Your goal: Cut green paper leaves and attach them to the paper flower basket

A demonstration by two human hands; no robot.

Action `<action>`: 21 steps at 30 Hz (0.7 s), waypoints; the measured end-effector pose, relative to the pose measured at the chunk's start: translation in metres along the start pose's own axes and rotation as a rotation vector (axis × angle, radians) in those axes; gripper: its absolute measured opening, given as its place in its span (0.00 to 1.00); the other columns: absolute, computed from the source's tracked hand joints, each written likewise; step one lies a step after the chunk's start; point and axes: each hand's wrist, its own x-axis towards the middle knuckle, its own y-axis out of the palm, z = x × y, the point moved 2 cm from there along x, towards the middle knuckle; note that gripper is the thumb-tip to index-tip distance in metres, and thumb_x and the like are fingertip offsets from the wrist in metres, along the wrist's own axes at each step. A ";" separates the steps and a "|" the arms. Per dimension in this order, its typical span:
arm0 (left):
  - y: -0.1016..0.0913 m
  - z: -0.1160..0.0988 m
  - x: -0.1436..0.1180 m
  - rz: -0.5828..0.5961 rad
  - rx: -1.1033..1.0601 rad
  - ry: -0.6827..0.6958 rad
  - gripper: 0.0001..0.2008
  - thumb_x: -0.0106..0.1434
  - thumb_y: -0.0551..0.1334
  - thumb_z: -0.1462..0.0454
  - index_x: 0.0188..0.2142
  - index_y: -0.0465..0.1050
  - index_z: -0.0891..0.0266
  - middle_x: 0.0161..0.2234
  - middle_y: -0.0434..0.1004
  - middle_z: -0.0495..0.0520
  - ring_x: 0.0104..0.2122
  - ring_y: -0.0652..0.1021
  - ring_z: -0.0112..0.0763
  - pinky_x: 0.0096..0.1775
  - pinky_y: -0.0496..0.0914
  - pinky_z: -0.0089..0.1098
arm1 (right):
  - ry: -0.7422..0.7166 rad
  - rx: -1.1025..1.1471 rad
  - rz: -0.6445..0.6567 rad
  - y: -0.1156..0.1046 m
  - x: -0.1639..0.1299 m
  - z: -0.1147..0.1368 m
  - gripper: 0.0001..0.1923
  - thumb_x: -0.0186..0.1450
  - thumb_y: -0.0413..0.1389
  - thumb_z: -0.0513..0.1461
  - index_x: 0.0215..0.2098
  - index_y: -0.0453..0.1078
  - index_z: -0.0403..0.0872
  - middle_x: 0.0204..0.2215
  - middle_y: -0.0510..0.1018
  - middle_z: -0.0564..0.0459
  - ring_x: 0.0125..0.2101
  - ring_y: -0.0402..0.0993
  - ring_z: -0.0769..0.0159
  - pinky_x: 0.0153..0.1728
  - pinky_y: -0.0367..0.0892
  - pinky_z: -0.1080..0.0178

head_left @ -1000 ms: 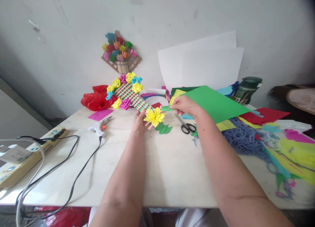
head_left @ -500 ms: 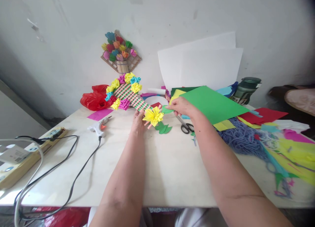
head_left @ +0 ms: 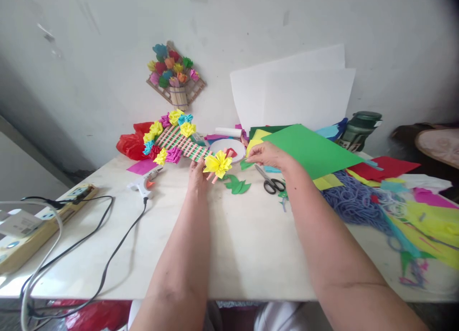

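My left hand (head_left: 198, 174) grips the narrow end of a woven stick lattice decorated with paper flowers (head_left: 183, 143), holding it tilted above the table. Yellow, pink, blue and red blooms ring its wide far end, and one large yellow paper flower (head_left: 218, 164) sits near my fingers. My right hand (head_left: 267, 155) pinches a green paper leaf (head_left: 246, 164), a little to the right of that yellow flower. Below them, several cut green paper leaves (head_left: 238, 185) lie on the table. Black-handled scissors (head_left: 269, 180) rest just under my right wrist.
A glue gun (head_left: 145, 183) with its cord lies at left, near a power strip (head_left: 53, 221). Green card (head_left: 308, 149), blue-grey yarn (head_left: 347, 197) and paper scraps cover the right side. A dark green bottle (head_left: 360, 130) stands behind. A flower ornament (head_left: 175, 77) is against the wall.
The flowered lattice has moved left and tipped lower in my left hand. The leaf in my right hand is now farther from the yellow flower and angled downward.
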 end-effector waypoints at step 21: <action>0.005 0.001 -0.004 0.092 0.044 -0.036 0.21 0.50 0.68 0.60 0.44 0.71 0.58 0.38 0.79 0.55 0.36 0.79 0.36 0.35 0.74 0.33 | 0.124 0.058 0.082 0.021 0.004 -0.018 0.14 0.52 0.65 0.40 0.18 0.66 0.43 0.12 0.70 0.57 0.12 0.63 0.77 0.16 0.61 0.72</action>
